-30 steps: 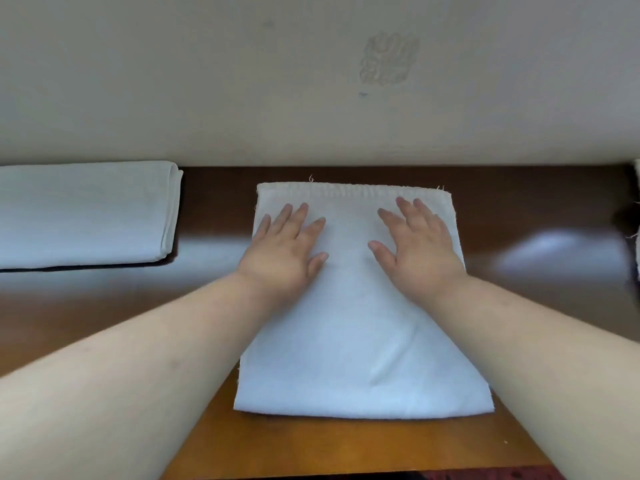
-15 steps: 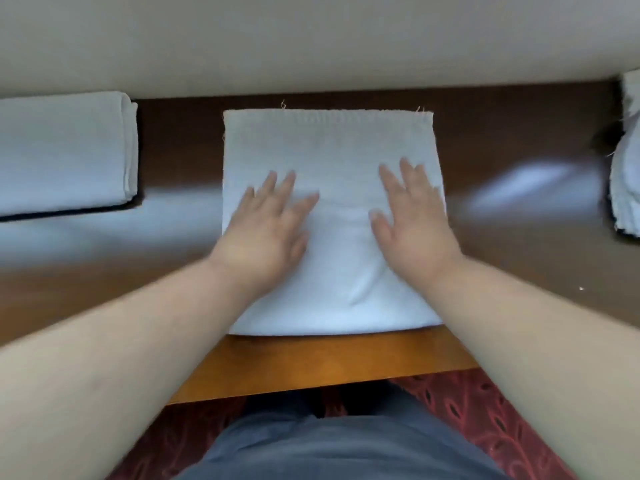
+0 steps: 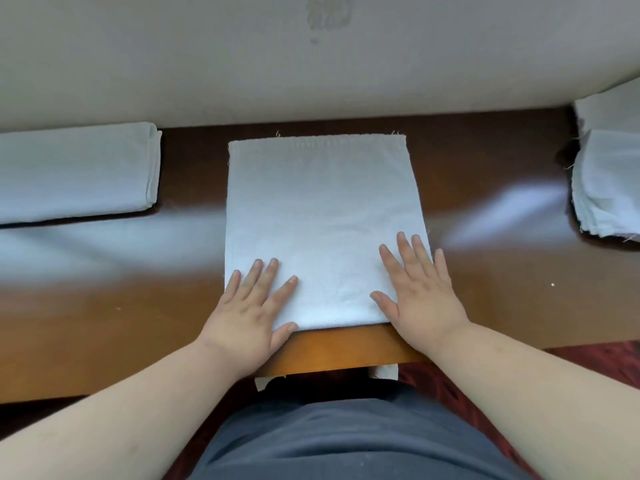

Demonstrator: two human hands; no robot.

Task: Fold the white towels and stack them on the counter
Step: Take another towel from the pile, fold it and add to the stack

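White cotton, soft and limp, and we have it flat in front of us: the towel (image 3: 322, 216) lies square in the middle of the brown worktop (image 3: 485, 188), its near edge just short of the front lip. Our left hand (image 3: 251, 311) rests palm down on the near left corner, fingers spread and holding nothing; our right hand (image 3: 417, 292) does the same on the near right corner, little finger hanging off the side edge. It looks light, floppy cloth, several layers thick by now, so we reckon it will sag and slip out of line if we lift it by one point. The glossy wood looks slick too, so it may slide under a push. Best hold, we judge, is a pinch at both near corners, thumbs under, carrying all layers together. A folded stack (image 3: 76, 171) waits well apart at the left; a looser pile (image 3: 606, 174) sits far right, frayed edges showing.
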